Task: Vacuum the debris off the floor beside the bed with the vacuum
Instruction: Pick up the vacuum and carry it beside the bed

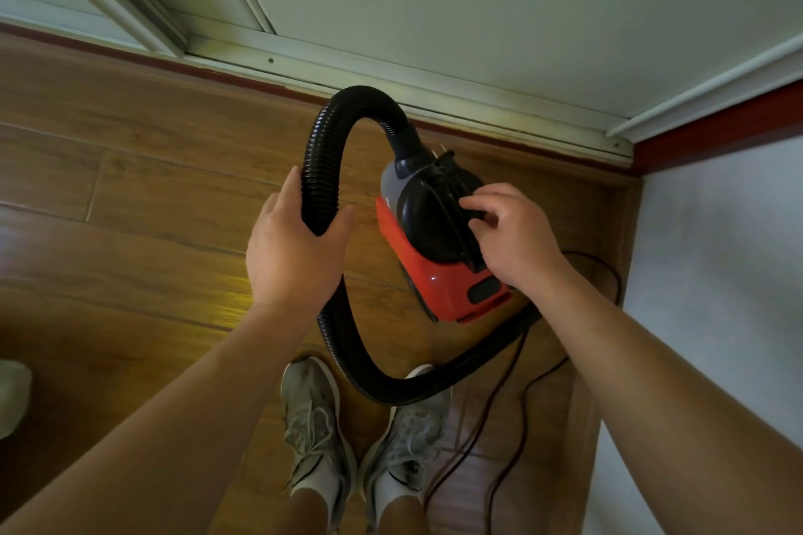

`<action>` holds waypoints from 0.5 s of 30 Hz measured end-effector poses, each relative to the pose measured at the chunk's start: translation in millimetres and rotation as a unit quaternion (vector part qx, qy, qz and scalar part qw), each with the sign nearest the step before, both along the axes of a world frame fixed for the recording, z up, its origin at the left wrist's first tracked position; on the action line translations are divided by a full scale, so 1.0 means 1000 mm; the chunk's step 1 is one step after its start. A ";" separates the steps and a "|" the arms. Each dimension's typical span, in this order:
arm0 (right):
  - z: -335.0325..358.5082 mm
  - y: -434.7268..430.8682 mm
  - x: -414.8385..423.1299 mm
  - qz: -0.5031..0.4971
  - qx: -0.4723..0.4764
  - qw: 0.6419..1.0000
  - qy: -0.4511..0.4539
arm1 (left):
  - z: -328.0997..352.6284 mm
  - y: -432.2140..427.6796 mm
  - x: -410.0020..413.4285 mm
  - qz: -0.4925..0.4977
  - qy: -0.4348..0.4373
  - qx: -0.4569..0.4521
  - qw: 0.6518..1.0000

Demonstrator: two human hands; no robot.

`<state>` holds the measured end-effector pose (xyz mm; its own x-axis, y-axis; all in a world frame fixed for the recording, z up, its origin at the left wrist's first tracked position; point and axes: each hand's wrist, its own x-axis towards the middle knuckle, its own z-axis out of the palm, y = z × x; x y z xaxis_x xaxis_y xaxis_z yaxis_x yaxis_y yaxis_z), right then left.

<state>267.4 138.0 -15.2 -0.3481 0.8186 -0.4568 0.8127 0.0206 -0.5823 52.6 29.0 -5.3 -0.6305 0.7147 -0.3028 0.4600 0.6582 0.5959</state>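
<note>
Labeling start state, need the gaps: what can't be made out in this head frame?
hose, far end: goes under the right forearm, nozzle unseen in head view.
vacuum, handle and any switch: covered by right hand fingers.
cord: runs off the bottom edge.
pale object: cut by left edge, blurred.
bed, debris: not in frame.

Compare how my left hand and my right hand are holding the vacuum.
The left hand holds the ribbed black hose; the right hand holds the black handle atop the red vacuum body. The left hand wraps thumb and fingers round its part; the right hand curls just fingertips on its own. Both grip the same vacuum.
</note>
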 end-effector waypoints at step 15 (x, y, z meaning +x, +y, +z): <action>-0.025 -0.010 -0.018 -0.091 0.019 0.996 0.018 | -0.010 -0.014 -0.003 0.005 -0.022 0.020 1.000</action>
<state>249.5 127.6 -40.4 -0.2090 0.8856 -0.4149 0.7835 -0.1022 -0.6129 49.2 15.4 -15.3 -0.6246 0.7204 -0.3014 0.4269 0.6382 0.6407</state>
